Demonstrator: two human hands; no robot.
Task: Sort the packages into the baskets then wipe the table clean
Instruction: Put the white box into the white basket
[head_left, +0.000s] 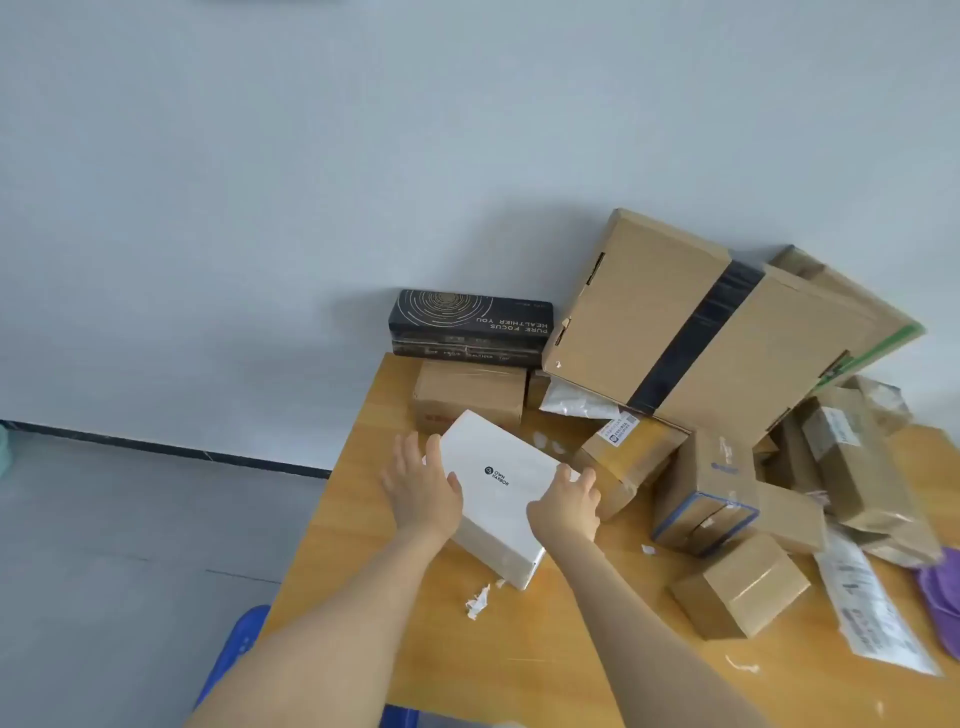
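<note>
A white box (498, 499) with a small black logo lies tilted on the wooden table (353, 525). My left hand (423, 486) grips its left edge, thumb on the top face. My right hand (569, 504) holds its right side, fingers curled over the far edge. Behind it stands a brown carton (470, 389) with a black box (470, 322) stacked on top. To the right lies a pile of brown cartons, topped by a large flat carton (722, 322) with black tape. A blue basket (234, 644) shows partly below the table's left edge.
Torn bits of white paper (478, 603) lie on the table near the white box. A white mailer bag (872, 613) and a purple item (940, 597) sit at the right edge. A grey wall runs behind; grey floor lies to the left.
</note>
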